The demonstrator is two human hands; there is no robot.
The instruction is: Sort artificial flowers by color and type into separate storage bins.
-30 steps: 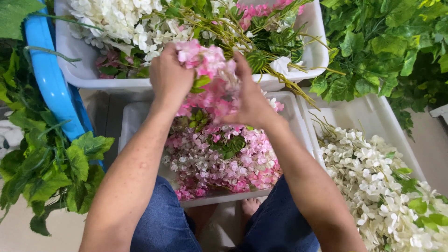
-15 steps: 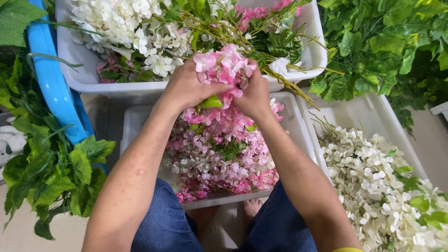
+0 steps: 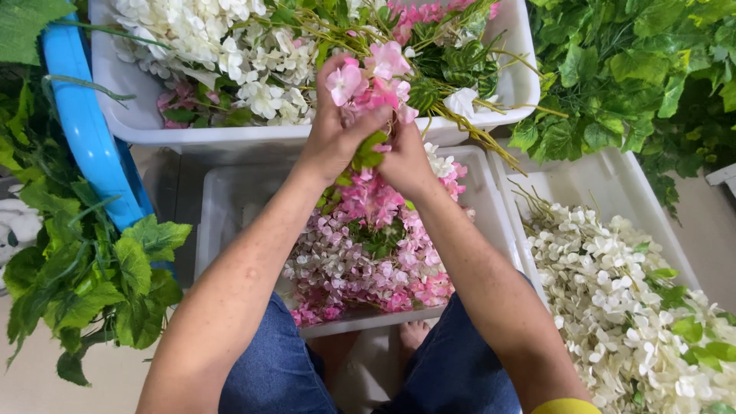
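From the head view, the left hand (image 3: 333, 138) and right hand (image 3: 405, 157), each grip closed on the pink sprig (image 3: 368, 77) held above the middle bin (image 3: 230, 199), would do best pinching near the green base, since the soft pink petals crush easily.

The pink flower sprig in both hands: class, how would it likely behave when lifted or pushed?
The pink flower sprig is probably light: both hands hold it with fingertips only. It is likely floppy, since the blossoms droop. The petals look thin and may bend or drop if pushed.
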